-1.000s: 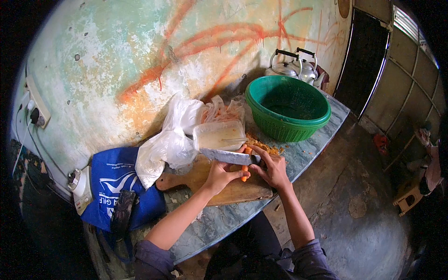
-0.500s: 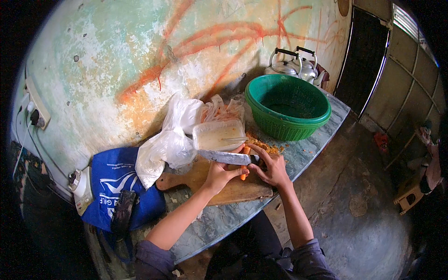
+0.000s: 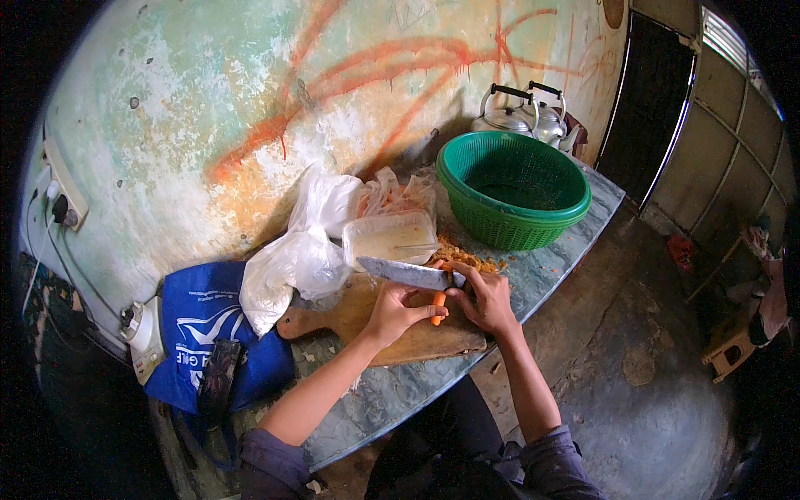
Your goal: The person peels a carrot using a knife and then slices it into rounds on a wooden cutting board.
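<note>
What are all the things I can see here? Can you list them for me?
carrot: one, orange, over the board between the hands
knife: one, steel blade, lying across the carrot
cutting board: one, brown wood, on the table
carrot scraps: one pile, orange, beyond the board
plastic tub: one, clear, behind the knife
plastic bags: a few, white, by the wall
basket: one, green, on the table's far end
kettles: two, silver, behind the basket
cloth bag: one, blue, left of the board
table: one, grey marbled
left hand: holds the carrot
right hand: holds the knife's handle end
</note>
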Demonstrator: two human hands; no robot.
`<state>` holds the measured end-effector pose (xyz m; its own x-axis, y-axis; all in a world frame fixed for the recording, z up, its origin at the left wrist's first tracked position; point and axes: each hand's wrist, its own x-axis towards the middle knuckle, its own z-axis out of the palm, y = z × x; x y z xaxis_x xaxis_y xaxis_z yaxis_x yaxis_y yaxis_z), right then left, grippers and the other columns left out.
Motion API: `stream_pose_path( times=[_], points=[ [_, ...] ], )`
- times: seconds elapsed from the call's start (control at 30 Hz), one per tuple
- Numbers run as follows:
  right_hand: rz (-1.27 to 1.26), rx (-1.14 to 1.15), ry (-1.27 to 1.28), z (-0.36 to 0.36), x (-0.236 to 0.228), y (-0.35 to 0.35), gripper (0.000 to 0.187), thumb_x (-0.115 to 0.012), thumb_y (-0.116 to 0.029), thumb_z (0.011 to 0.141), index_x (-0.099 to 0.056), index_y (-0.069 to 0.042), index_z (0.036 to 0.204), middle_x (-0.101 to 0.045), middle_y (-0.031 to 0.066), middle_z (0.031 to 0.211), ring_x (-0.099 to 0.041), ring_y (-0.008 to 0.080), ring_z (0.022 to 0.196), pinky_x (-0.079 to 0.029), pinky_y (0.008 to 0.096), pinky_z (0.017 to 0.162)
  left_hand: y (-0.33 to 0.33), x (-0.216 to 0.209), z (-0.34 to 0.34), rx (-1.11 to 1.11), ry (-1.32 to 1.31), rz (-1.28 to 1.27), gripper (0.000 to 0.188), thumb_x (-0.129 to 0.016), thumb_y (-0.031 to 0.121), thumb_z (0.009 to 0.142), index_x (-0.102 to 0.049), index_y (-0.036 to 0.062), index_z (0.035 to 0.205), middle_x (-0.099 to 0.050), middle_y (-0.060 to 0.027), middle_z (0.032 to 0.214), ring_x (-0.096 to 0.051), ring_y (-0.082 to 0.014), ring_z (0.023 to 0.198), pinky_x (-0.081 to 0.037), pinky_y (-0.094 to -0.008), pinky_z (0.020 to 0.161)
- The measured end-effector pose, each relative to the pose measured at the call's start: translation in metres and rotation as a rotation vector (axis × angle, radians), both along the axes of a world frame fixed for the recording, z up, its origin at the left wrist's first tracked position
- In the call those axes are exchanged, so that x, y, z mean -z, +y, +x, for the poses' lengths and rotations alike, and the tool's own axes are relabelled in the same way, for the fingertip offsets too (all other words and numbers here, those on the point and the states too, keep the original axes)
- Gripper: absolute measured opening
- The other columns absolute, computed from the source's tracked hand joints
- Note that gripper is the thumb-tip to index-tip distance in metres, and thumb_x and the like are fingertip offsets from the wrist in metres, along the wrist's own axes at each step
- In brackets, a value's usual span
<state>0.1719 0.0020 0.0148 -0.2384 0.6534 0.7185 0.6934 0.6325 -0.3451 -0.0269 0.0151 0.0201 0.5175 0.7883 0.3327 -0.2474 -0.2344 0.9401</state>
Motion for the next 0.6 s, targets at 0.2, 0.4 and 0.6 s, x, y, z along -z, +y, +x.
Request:
stream_pose_path(
  times=[0.2,0.4,0.6],
  points=[
    [0.027,0.001,0.008,0.0,-0.001,0.0,0.044,-0.071,-0.027,0.08,-0.058,-0.01,0.118,-0.063,0.0126,0.072,-0.06,0.0296,0.062,-0.046,0.0382,0.056,0.002,0.004,0.002,-0.021,0.01,0.038,0.055,-0.074,-0.003,0.076,-0.053,-0.0019,0.127,-0.063,-0.0061,0.111,-0.058,-0.0115,0.099,-0.054,-0.0266,0.084],
    [0.02,0.044,0.034,-0.001,0.003,0.002,0.041,-0.071,-0.026,0.08,-0.06,-0.01,0.116,-0.058,0.0113,0.066,-0.057,0.0295,0.058,-0.043,0.0375,0.053,0.004,0.009,-0.002,0.005,0.092,0.007,0.035,-0.074,-0.003,0.076,-0.062,-0.0039,0.109,-0.066,-0.0067,0.102,-0.062,-0.0127,0.094,-0.053,-0.0272,0.082],
    [-0.038,0.044,0.054,0.0,0.004,0.002,0.052,-0.07,-0.036,0.081,-0.056,-0.015,0.126,-0.054,0.01,0.061,-0.054,0.0282,0.054,-0.042,0.0367,0.053,0.0,-0.001,0.002,-0.052,-0.072,-0.175,0.063,-0.077,0.002,0.075,-0.05,0.0007,0.131,-0.059,-0.0072,0.119,-0.06,-0.0123,0.098,-0.05,-0.0273,0.088]
  ],
)
